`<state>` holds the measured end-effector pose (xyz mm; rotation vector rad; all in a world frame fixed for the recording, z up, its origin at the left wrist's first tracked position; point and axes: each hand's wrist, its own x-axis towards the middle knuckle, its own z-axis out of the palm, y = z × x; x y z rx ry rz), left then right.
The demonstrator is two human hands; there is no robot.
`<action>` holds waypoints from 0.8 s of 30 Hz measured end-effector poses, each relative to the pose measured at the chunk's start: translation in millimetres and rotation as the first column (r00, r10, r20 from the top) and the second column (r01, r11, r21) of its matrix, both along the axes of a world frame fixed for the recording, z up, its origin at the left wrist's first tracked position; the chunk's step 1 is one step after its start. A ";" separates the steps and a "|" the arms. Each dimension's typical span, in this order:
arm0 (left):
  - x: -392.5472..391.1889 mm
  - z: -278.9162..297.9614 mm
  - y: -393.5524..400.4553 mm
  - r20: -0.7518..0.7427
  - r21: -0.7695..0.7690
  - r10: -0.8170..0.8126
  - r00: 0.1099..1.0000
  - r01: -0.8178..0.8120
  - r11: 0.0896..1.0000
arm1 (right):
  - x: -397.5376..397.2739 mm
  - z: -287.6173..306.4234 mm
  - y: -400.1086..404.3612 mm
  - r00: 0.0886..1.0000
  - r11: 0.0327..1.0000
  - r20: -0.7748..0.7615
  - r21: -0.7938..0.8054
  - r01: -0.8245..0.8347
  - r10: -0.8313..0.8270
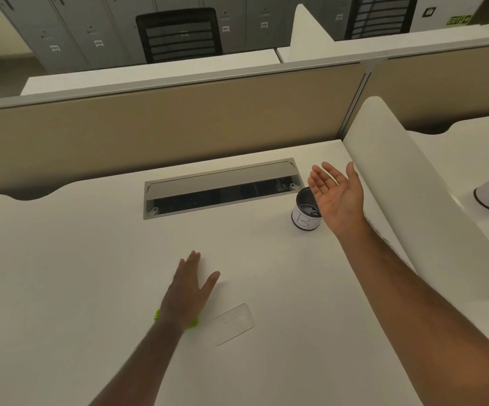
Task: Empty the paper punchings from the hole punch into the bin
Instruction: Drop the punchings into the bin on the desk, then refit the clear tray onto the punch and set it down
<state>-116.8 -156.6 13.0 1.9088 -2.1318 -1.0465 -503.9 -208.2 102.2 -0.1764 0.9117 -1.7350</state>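
Head view: flat, empty hands (189, 291) (335, 194) flank a cylindrical bin (306, 212).

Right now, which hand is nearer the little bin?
Right. The right hand hangs open, palm up, right beside the bin and partly overlapping it. The left hand lies flat on the desk, well nearer the person.
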 end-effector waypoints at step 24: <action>77.8 13.4 44.6 0.280 -0.011 -0.297 0.913 0.312 0.950 | 177.0 -68.4 115.4 0.842 0.837 -0.184 0.339 -0.429 0.506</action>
